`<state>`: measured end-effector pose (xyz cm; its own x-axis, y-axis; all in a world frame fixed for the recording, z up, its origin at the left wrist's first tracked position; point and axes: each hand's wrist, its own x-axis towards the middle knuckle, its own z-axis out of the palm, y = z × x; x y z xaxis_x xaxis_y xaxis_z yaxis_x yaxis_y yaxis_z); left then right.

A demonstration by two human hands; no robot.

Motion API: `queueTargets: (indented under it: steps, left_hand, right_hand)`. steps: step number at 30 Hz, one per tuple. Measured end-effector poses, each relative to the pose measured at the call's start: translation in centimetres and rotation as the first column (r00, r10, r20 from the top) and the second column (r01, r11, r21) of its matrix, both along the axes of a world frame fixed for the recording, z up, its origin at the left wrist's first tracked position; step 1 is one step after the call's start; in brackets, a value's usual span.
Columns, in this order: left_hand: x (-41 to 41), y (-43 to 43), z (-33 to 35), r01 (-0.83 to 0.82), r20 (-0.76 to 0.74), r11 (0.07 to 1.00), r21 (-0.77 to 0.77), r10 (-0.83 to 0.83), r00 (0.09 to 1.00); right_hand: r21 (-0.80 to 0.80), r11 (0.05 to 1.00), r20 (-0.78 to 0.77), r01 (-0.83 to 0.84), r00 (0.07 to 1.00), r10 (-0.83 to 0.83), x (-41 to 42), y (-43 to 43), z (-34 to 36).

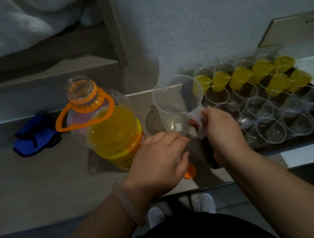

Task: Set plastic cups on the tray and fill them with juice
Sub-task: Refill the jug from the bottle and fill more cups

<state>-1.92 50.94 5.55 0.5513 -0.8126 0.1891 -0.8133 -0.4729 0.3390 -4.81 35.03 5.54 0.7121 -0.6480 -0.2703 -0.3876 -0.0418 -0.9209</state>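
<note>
A: Progress?

B: Part done. The tray [209, 156] sits at the right end of the surface [43, 176], against the wall, packed with cups. All seem set out; I see no loose cups elsewhere.

A: Filled?

B: The filled cups [241, 78] are along the tray's far edge, bright yellow, roughly two rows deep toward the right. The empty cups [273, 131] take up the near rows, more than half the tray by my judgement. So setting out looks finished and pouring is the work left.

A: Juice supply?

B: The bottle [111, 130] stands uncapped at mid-surface, left of the tray, over half full. Its orange cap [189, 172] shows near the front edge, just under the left thumb.

A: And the jug?

B: The clear jug [174, 106] is upright between bottle and tray, just beside the tray's left edge. It looks empty or nearly so. It likely needs a refill from the bottle before more cups get poured.

A: Hands?

B: The right hand [223, 128] is curled round the jug's handle. The left hand [161, 156] lies loose, fingers fairly straight, tips against the jug's lower wall, grasping nothing that I can make out.

A: Anything else?

B: A blue cloth [34, 137] lies toward the left end. The frame is dim and a bit blurred.
</note>
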Motion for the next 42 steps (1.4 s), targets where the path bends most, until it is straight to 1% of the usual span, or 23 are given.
queueTargets:
  steps: [2,3,4,6,9,10,12,14,17,20,22,25,26,27,28,29,31,34,36,39,42]
  left_hand:
    - [0.0,0.2,-0.1,0.015,0.018,1.0,-0.01,-0.015,1.0]
    - [0.0,0.3,-0.2,0.023,0.033,1.0,-0.019,-0.023,0.999]
    - [0.0,0.4,-0.2,0.031,0.051,0.999,-0.029,-0.029,0.998]
    - [0.0,0.7,-0.2,0.054,0.106,0.997,-0.049,-0.049,0.993]
    - [0.1,1.4,0.1,0.117,0.202,0.989,-0.092,-0.097,0.975]
    - [0.1,1.7,0.2,0.138,0.23,0.984,-0.112,-0.109,0.967]
    - [0.3,2.4,0.6,0.175,0.282,0.973,-0.147,-0.128,0.951]
    - [0.4,3.1,0.9,0.206,0.32,0.965,-0.161,-0.146,0.936]
    - [0.6,4.5,1.0,0.245,0.368,0.956,-0.164,-0.171,0.914]
    - [0.8,6.2,0.6,0.275,0.415,0.948,-0.16,-0.188,0.89]
    - [1.3,7.6,0.1,0.275,0.452,0.946,-0.173,-0.172,0.876]
    - [2.0,9.9,-0.4,0.272,0.502,0.939,-0.212,-0.134,0.854]
    - [2.1,10.5,-0.4,0.268,0.515,0.937,-0.223,-0.12,0.849]
    - [2.3,11.0,-0.5,0.262,0.525,0.937,-0.232,-0.106,0.845]
    - [2.4,11.6,-0.6,0.255,0.534,0.937,-0.24,-0.092,0.84]
    - [2.6,12.1,-0.7,0.248,0.544,0.937,-0.246,-0.079,0.836]
    - [3.2,13.1,-1.2,0.234,0.543,0.941,-0.245,-0.066,0.837]
    - [4.0,14.4,-1.9,0.207,0.513,0.951,-0.232,-0.061,0.856]
    - [4.2,14.7,-2.2,0.205,0.511,0.951,-0.231,-0.06,0.857]
    - [4.1,14.5,-2.7,0.203,0.504,0.95,-0.238,-0.058,0.862]
    - [4.1,14.2,-3.1,0.145,0.473,0.949,-0.278,0.004,0.881]
  right_hand:
    - [-0.025,0.999,-0.029,0.021,0.999,-0.022,-0.2,0.4,0.3]
    - [-0.073,0.997,-0.041,-0.014,0.999,0.011,-0.2,0.7,0.4]
    - [-0.082,0.996,-0.037,-0.032,0.999,0.029,-0.4,1.1,0.6]
    - [-0.158,0.987,-0.028,-0.012,1.0,0.008,-0.7,1.5,0.6]
    - [-0.17,0.985,0.005,-0.002,1.0,0.003,-1.0,2.1,1.0]
    - [-0.189,0.982,0.02,0.008,1.0,-0.005,-0.9,2.3,0.9]
    - [-0.276,0.96,0.068,0.04,0.997,-0.022,-1.0,2.5,0.7]
    - [-0.393,0.914,0.179,0.099,0.983,-0.029,-1.0,3.0,1.0]
    - [-0.534,0.836,0.344,0.127,0.936,0.078,-1.0,4.4,2.9]
    - [-0.613,0.788,0.431,0.048,0.857,0.283,-0.5,6.2,5.3]
    - [-0.698,0.715,0.449,-0.016,0.769,0.455,0.0,7.2,6.3]
    - [-0.862,0.505,0.386,-0.038,0.596,0.704,0.9,8.4,6.6]
    - [-0.9,0.435,0.345,-0.031,0.557,0.756,1.2,8.7,6.5]
    - [-0.923,0.383,0.312,-0.024,0.535,0.785,1.5,9.0,6.2]
    - [-0.934,0.357,0.293,-0.019,0.531,0.795,1.8,9.2,5.9]
    - [-0.937,0.348,0.287,-0.012,0.539,0.792,2.1,9.4,5.6]
    - [-0.931,0.366,0.306,0.007,0.565,0.767,2.4,9.6,5.0]
    - [-0.906,0.422,0.352,0.032,0.608,0.712,2.6,9.7,4.2]
    - [-0.885,0.466,0.366,0.005,0.626,0.688,2.8,9.7,3.6]
    - [-0.853,0.517,0.371,-0.063,0.623,0.689,3.0,9.5,2.5]
    - [-0.838,0.54,0.402,-0.072,0.588,0.702,3.3,9.2,1.9]
